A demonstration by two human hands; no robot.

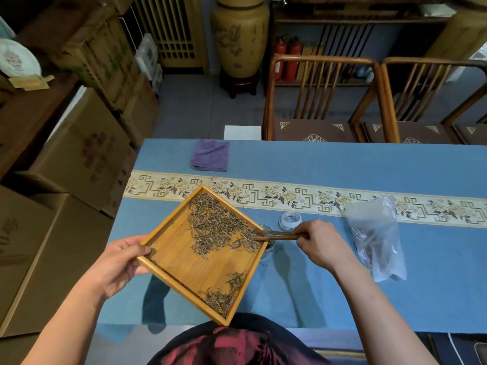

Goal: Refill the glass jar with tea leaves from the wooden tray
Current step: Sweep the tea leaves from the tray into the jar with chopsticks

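Blue cloth covers the surface (303,164), with a cream floral runner (290,197) crossing it side to side. Behind it there are two wooden chairs (320,101) with brown cushions, a big yellow ceramic urn (239,35) on a dark stand, and a pair of red fire extinguishers (287,57) tucked behind the chairs. Cardboard boxes (73,159) are stacked along the left side. A folded purple towel (210,155) sits near the far edge.

Containers: the wooden tray (210,264) is tilted, raised off the surface, corner pointing over the glass jar (269,247), which is mostly hidden behind that corner. Tea leaves (221,225) are bunched toward the tray's upper right, with a smaller clump (224,293) near the lower corner. The jar's lid (290,221) lies just beyond, and a clear plastic bag (376,238) with some dark leaves inside lies to the right.

Left hand (118,262) grips the tray's left corner, thumb on the rim. Right hand (320,243) pinches a wooden tea scoop (276,235), its tip in the leaves at the tray's edge.
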